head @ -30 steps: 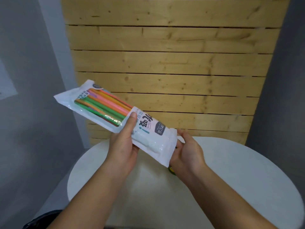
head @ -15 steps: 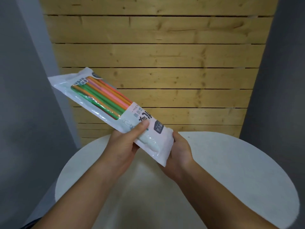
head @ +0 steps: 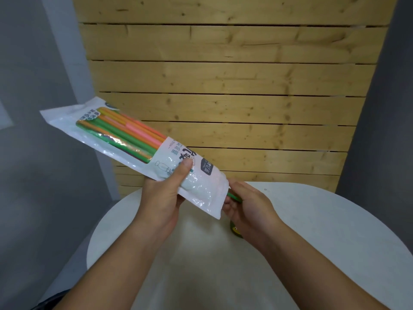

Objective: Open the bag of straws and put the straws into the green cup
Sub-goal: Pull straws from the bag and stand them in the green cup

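Note:
A long white plastic bag of straws (head: pixel 125 139) slants from upper left down to the middle, above the table. Orange, green and pink straws show through its clear window. My left hand (head: pixel 163 198) grips the bag near its lower printed part, thumb on top. My right hand (head: pixel 248 204) is at the bag's lower end and pinches a green straw (head: pixel 234 197) that sticks out of that end. The green cup (head: pixel 235 230) is almost wholly hidden under my right hand; only a small dark green patch shows.
A round white table (head: pixel 324 231) lies under both hands. Behind it stands a wall of horizontal wooden planks (head: pixel 234 86). Grey walls flank it on both sides.
My right hand has drawn back a little from the bag's lower end, and a green straw now shows between the bag and its fingers. My left hand keeps its grip.

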